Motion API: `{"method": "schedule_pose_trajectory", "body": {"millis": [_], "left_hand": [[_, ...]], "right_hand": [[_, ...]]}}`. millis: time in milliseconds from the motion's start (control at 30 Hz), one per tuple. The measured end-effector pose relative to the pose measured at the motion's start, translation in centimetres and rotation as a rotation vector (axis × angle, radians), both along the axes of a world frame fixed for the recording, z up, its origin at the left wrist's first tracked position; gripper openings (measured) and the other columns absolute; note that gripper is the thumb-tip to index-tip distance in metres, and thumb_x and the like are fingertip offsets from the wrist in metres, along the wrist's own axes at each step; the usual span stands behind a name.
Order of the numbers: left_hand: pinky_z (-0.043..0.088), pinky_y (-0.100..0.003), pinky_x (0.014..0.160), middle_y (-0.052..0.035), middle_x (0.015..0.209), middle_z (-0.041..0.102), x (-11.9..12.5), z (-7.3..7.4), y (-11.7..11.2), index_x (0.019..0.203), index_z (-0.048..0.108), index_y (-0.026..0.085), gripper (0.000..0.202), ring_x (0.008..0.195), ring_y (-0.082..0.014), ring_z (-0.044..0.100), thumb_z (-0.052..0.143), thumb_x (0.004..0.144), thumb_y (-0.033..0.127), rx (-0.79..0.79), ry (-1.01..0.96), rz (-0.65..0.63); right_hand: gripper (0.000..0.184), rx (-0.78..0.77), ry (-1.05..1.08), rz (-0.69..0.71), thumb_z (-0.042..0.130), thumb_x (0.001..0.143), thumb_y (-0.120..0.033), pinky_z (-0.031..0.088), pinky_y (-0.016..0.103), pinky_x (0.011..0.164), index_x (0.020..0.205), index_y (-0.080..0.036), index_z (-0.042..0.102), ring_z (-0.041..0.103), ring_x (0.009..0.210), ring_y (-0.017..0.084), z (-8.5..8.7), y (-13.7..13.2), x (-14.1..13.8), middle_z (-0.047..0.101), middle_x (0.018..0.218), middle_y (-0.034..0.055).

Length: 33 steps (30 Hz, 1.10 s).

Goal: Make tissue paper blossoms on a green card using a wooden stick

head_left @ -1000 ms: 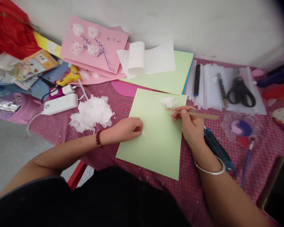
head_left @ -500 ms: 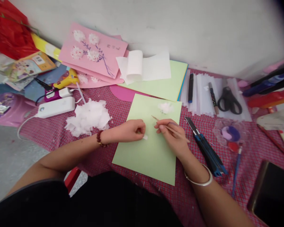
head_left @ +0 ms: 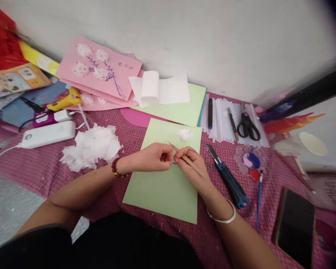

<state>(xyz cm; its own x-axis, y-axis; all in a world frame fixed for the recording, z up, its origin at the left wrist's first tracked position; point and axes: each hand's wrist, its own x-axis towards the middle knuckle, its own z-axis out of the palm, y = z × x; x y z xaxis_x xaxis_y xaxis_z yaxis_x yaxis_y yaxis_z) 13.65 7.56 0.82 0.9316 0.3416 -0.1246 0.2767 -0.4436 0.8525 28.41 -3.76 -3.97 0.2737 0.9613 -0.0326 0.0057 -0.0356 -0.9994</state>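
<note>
My left hand (head_left: pixel 159 157) is closed in a pinch above the light green sheet (head_left: pixel 162 201); a tiny bit of white shows where its fingertips meet those of my right hand. My right hand (head_left: pixel 193 168) is shut on a thin, pointed wooden stick (head_left: pixel 192 163), whose tip points up and left over my left fingers. A fluffy white paper tuft (head_left: pixel 184 134) sits near the top of the sheet. Left of my left wrist lies a pile of white paper pieces (head_left: pixel 93 147).
Right of the sheet lie blue-and-black cutters (head_left: pixel 231 179), a paint dish (head_left: pixel 251 160), a paintbrush (head_left: pixel 259 198), scissors (head_left: pixel 248 126) and a phone (head_left: pixel 295 224). Behind are a tissue roll (head_left: pixel 150 87) and a pink flower card (head_left: pixel 123 71). A yellow glue gun (head_left: pixel 65 100) and white power bank (head_left: pixel 49 134) lie left.
My hands have come together; the right hand with the stick now touches the left fingers. The white piece below my left fingers is now mostly hidden. The view has shifted right.
</note>
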Motion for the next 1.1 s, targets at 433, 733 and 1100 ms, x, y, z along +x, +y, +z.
{"method": "schedule_pose_trajectory", "body": {"millis": [433,733,1100], "left_hand": [[0.041,-0.020,0.050,0.0004,0.079,0.055,0.9,-1.4,-1.0,0.092,0.051,0.018,0.030,0.062,-0.0093,0.053,0.061,0.079,0.043,-0.659,-0.161,0.461],[0.035,-0.017,0.051,0.0039,0.061,0.054,0.0,0.7,2.0,0.069,0.060,0.014,0.021,0.053,-0.0040,0.044,0.074,0.068,0.030,-0.553,-0.194,0.526],[0.035,-0.017,0.049,0.0060,0.054,0.051,4.7,-1.8,4.6,0.066,0.051,0.015,0.016,0.047,-0.0034,0.045,0.065,0.072,0.011,-0.484,-0.331,0.555]], "right_hand": [[0.008,0.033,-0.006,-0.276,0.066,0.073,-0.022,0.047,0.030,0.070,0.072,-0.023,0.059,0.057,0.073,0.016,-0.8,0.4,0.1,0.058,0.077,-0.0010],[0.012,0.127,0.013,-0.299,0.059,0.086,-0.030,0.050,0.030,0.067,0.091,-0.023,0.068,0.061,0.068,0.014,-0.5,0.1,3.2,0.066,0.078,0.0005],[0.027,0.045,-0.313,-0.272,0.055,0.091,-0.044,0.051,0.032,0.067,0.092,-0.022,0.071,0.063,0.070,0.017,-1.8,0.0,5.4,0.068,0.075,0.0023]]}}
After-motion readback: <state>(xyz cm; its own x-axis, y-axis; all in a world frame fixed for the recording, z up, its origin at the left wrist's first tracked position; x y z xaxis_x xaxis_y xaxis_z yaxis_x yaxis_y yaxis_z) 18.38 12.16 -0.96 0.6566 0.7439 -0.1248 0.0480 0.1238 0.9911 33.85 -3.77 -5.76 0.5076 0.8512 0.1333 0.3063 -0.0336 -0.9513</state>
